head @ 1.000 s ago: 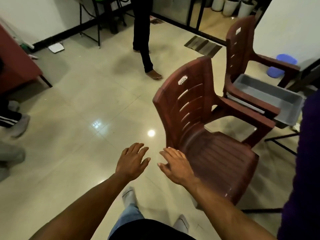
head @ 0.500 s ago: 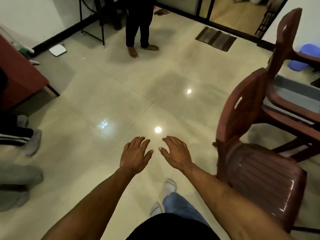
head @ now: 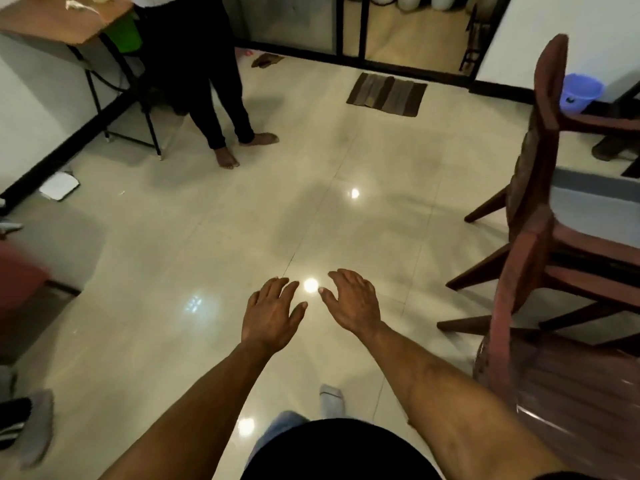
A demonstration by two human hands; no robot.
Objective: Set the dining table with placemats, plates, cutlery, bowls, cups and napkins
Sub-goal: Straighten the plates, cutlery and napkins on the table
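Note:
My left hand (head: 270, 313) and my right hand (head: 355, 303) are stretched out in front of me over the shiny tiled floor, palms down, fingers loosely spread, holding nothing. No placemat, plate, cutlery, bowl, cup or napkin shows in the head view. A grey tub (head: 595, 206) sits on the seat of the farther brown chair at the right edge, partly hidden by the chair back.
Two brown plastic chairs (head: 530, 188) (head: 571, 382) stand at the right. A person in dark trousers (head: 214, 98) stands barefoot at the back left beside a wooden table (head: 65, 22). A striped doormat (head: 386, 95) and a purple bucket (head: 580, 91) lie farther back. Another person's shoes (head: 34, 424) are at the left edge.
The view has swung left and away from the chairs, which slid to the right edge. My hands stay out in front, empty, a little farther apart.

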